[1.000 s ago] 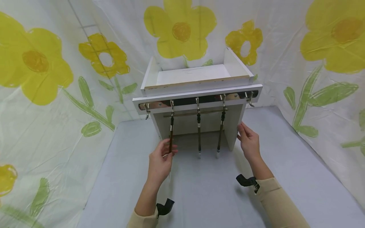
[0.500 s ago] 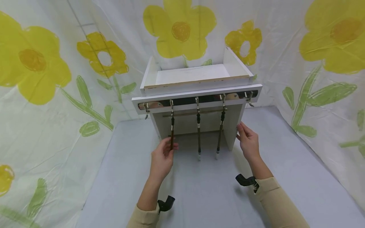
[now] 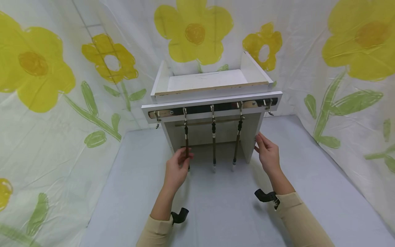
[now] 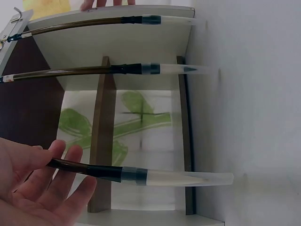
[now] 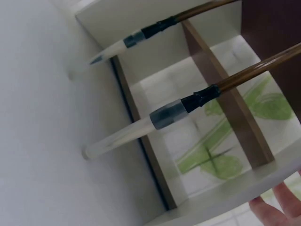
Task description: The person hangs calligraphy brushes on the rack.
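Note:
Three calligraphy brushes hang from hooks on the front rail of a small white shelf unit. With its thumb and fingers, my left hand pinches the handle of the left calligraphy brush, whose tip sits in a clear cap. The middle calligraphy brush and the right calligraphy brush hang free, also capped. At the unit's right side, the fingertips of my right hand touch the outside of the side panel. Its thumb shows on no inner face of that panel.
The metal hook rail also bears bare outer hooks, a left hook and a right hook. A thin wooden crossbar runs behind the brushes. The unit stands on a pale cloth before a flowered curtain.
My left hand has shifted slightly up and right along the left brush, and the brush's lower end has swung right. The right hand stays at the side panel.

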Motion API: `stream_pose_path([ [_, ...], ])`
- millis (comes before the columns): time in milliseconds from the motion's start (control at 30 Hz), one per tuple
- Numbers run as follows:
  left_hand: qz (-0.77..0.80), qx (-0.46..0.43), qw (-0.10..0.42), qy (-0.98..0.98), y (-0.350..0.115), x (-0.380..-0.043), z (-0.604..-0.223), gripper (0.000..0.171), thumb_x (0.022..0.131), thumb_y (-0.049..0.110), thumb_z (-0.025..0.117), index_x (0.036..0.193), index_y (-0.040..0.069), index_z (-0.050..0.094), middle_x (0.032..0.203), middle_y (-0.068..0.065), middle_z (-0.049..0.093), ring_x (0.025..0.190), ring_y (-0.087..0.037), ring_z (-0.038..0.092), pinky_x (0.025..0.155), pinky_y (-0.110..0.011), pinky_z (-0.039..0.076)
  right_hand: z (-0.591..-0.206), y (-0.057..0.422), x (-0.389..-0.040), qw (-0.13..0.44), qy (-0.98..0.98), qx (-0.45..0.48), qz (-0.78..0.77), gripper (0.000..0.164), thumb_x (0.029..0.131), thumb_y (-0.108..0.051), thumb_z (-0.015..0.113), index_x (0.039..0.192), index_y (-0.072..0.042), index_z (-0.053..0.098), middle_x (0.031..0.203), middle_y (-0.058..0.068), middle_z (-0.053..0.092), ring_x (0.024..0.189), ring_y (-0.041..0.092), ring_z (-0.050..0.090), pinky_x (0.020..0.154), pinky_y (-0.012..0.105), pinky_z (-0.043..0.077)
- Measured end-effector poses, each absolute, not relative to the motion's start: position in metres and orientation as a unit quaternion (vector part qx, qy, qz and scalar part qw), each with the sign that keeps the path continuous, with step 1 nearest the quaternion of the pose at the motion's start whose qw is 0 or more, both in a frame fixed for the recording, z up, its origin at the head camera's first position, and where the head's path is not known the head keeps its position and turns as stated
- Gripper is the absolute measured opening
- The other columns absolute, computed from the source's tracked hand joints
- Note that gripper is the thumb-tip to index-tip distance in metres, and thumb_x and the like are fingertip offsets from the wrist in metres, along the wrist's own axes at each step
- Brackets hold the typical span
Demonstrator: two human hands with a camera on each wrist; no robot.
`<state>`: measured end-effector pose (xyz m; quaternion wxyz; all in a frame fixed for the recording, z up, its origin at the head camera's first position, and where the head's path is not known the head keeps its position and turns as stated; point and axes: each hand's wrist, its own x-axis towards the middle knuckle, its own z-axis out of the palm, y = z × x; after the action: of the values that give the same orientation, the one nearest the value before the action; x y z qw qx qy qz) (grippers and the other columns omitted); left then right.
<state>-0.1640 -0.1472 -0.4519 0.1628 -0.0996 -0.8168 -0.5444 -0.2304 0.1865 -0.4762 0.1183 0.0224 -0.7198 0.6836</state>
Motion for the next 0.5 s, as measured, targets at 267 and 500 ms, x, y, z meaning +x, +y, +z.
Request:
stream_pose_path([
  [267, -0.539, -0.094, 0.148, -0.824, -0.151, -0.168, -0.458, 0.032, 0.095, -0.008, 0.061, 0.125, 0.004, 0.063, 0.111, -0.012, 0.074, 0.103, -0.028, 0.072, 0.094, -0.043, 0.058, -0.477, 0.190, -0.231, 0.121, -0.730, 0.020, 0.672, 0.052, 0.104, -0.042, 0.053, 0.148, -0.013, 0.052, 0.151, 0.009, 0.052, 0.131, 0.015, 0.058, 0.097, 0.031, 0.055],
  [500, -0.525, -0.096, 0.145, -0.833, -0.161, -0.168, -0.463, 0.032, 0.094, -0.007, 0.063, 0.124, 0.005, 0.064, 0.114, -0.013, 0.073, 0.107, -0.027, 0.070, 0.098, -0.041, 0.057, -0.475, 0.194, -0.227, 0.123, -0.728, 0.026, 0.674, 0.052, 0.104, -0.040, 0.053, 0.148, -0.010, 0.052, 0.149, 0.011, 0.054, 0.125, 0.007, 0.060, 0.094, 0.027, 0.056],
])
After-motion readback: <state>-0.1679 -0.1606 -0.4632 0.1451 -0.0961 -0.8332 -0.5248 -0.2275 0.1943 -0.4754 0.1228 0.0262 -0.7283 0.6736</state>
